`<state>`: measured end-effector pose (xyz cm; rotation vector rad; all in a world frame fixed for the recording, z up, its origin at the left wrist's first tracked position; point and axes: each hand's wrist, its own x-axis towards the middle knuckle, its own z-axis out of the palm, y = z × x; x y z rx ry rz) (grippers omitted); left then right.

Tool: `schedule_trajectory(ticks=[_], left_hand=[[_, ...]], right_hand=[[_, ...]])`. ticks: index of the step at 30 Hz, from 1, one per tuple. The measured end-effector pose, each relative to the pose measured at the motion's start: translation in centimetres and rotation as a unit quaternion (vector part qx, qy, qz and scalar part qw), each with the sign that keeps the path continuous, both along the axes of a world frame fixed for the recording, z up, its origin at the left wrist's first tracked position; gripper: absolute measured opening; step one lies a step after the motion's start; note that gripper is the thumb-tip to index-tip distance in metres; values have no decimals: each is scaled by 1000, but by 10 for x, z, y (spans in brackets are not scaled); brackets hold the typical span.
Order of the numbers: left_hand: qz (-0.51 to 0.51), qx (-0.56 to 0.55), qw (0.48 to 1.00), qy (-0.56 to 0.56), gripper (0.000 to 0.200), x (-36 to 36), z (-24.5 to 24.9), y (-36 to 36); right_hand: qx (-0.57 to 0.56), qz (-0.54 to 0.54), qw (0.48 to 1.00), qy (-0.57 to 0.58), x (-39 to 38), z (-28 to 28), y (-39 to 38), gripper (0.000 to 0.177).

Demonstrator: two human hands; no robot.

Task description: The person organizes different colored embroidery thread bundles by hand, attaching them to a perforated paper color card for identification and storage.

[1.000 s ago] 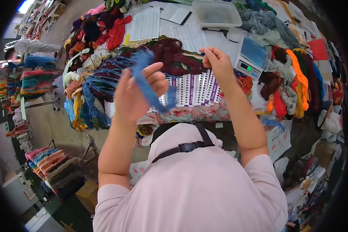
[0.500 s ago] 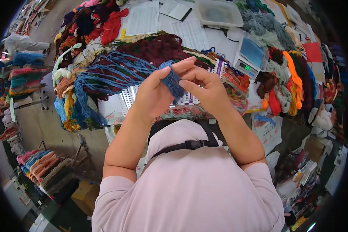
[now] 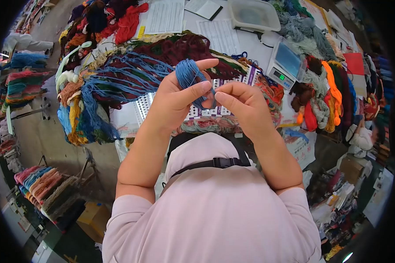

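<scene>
Blue yarn is looped around the fingers of my left hand, whose thumb presses against it while the index finger sticks out. Close on the right, my right hand has thumb and index finger pinched at the lower end of the loops; what exactly lies in that pinch is too small to tell. Behind my hands, long loose blue strands spread leftward over dark red yarn. Below them is a white and purple card with rows of dots.
A digital scale stands right of my hands, with a clear plastic tub behind it. Printed sheets lie at the back. Orange yarn and other skeins cover the right side; red yarn is at the back left.
My left hand has turned, and its thumb has folded over the blue yarn, which now sits higher around the fingers. My right hand has moved slightly right and down.
</scene>
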<state>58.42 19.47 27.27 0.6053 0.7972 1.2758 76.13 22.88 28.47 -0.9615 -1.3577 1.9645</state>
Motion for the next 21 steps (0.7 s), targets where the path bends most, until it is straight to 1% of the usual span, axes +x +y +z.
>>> schedule_trajectory(ticks=[3,7,9,12,16,18,19,21], left_hand=[[-12,-5,1000,-21,47,-3,4,0],[-24,-8,999,-41,46,-7,6,1],[-31,-13,997,-65,52,-8,6,2],[-36,-19,997,-70,53,-8,7,3],[-40,-20,997,-68,52,-7,6,4],[-49,-14,996,-74,52,-8,4,5],[-50,-14,996,-74,52,-8,4,5],[-40,-6,997,-64,52,-7,3,5]], right_hand=[[-15,-4,1000,20,-1,2,-1,16],[-18,-6,1000,10,-4,6,-3,15],[-43,-13,998,37,-5,8,-3,15],[-31,-4,999,5,-2,8,-2,14],[-29,-7,999,21,-3,12,-4,13],[-53,-30,998,30,-4,12,-6,12],[-53,-30,998,30,-4,11,-6,12],[-16,-5,1000,-5,-2,10,-5,13]])
